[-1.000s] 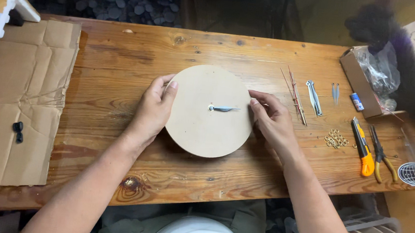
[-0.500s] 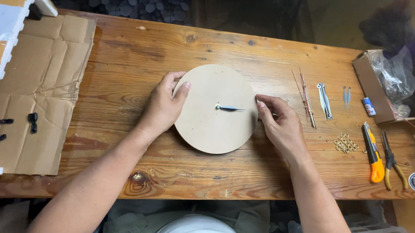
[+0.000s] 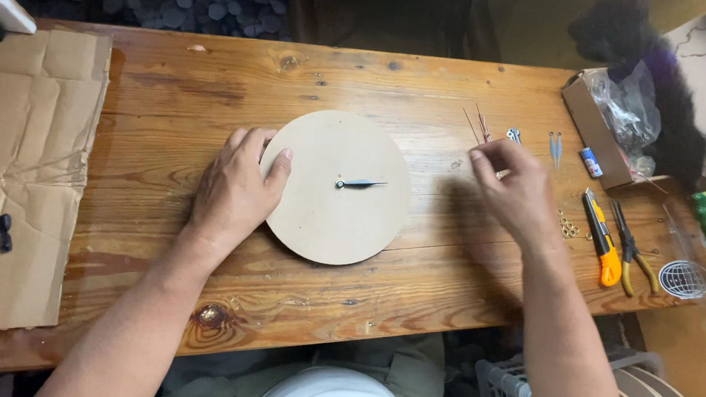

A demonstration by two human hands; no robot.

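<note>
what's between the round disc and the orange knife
In the head view, the right hand and small gold rings lie between the disc and knife.

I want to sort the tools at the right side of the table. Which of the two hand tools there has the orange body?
The utility knife, the one nearer the right hand. The pliers beside it have dark jaws and yellowish handles.

A single head-worn camera looks almost straight down from above the person's lap onto a wooden table [image 3: 211,86], fairly close. The table's near edge runs along the bottom; its far edge lies near the top.
</note>
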